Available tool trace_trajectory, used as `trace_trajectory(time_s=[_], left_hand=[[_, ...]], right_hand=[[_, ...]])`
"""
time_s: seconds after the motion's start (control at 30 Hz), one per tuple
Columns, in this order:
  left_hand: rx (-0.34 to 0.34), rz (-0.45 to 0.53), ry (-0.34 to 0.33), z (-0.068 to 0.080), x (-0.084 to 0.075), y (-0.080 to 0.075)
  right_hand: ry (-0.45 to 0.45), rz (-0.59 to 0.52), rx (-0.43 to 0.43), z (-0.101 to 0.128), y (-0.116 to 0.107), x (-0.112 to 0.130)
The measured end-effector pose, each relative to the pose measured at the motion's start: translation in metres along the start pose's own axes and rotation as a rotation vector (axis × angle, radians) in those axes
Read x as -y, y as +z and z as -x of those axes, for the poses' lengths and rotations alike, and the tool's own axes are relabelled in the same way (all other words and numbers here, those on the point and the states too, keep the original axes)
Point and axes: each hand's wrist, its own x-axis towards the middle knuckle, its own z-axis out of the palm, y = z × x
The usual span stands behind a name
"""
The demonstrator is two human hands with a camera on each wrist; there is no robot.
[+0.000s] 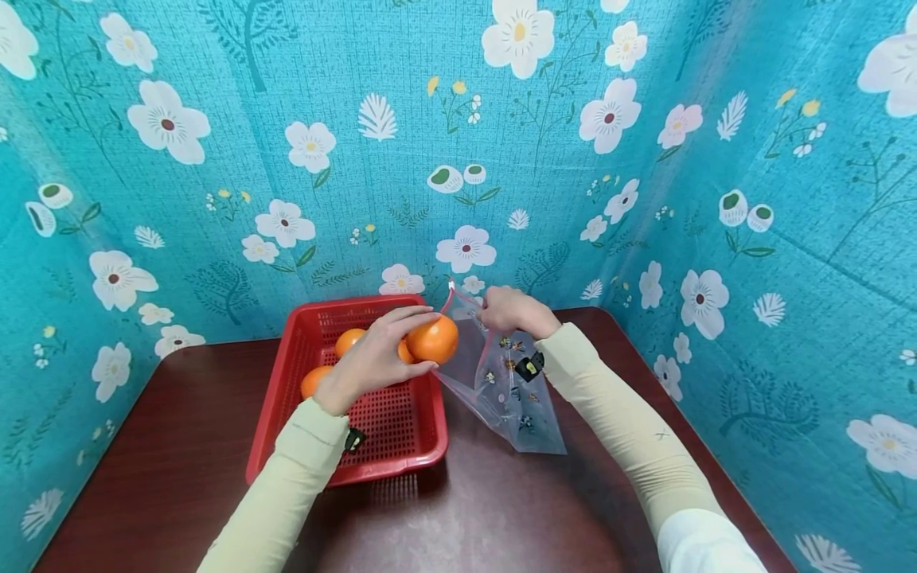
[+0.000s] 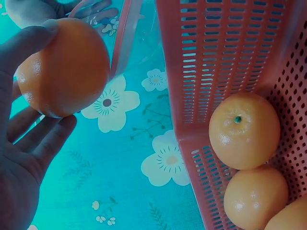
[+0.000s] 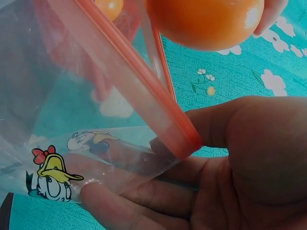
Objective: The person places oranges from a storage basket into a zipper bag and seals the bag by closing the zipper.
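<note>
An orange (image 1: 433, 341) is gripped by my left hand (image 1: 380, 354), with the thumb and fingers spread round its sides. It is held over the basket's right rim, right at the mouth of a clear zip bag (image 1: 526, 422) with cartoon prints and a red zip edge. My right hand (image 1: 512, 310) pinches the bag's zip edge near its upper corner. In the right wrist view the thumb and fingers (image 3: 158, 196) hold the red zip (image 3: 139, 72), and the mouth stands apart there. The red basket (image 1: 423, 461) holds several more oranges (image 2: 244, 130).
A dark brown table (image 1: 501, 517) carries the basket and the bag. Blue floral cloth (image 1: 401, 199) hangs behind the table and along both sides. Small black wrist devices (image 1: 530, 366) sit at the sleeve cuffs.
</note>
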Motion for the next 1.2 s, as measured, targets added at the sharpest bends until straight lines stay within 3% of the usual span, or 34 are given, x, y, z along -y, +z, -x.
trace_trajectory(time_s=[0.73,1.2], left_hand=[[0.036,-0.011,-0.005,-0.005,-0.001,0.005],[0.113,-0.036,-0.040,-0.011,-0.004,0.009]], right_hand=[[-0.068,0.001,0.010,0.011,-0.003,0.002],[-0.065,0.034,0.025,0.010,-0.005,0.005]])
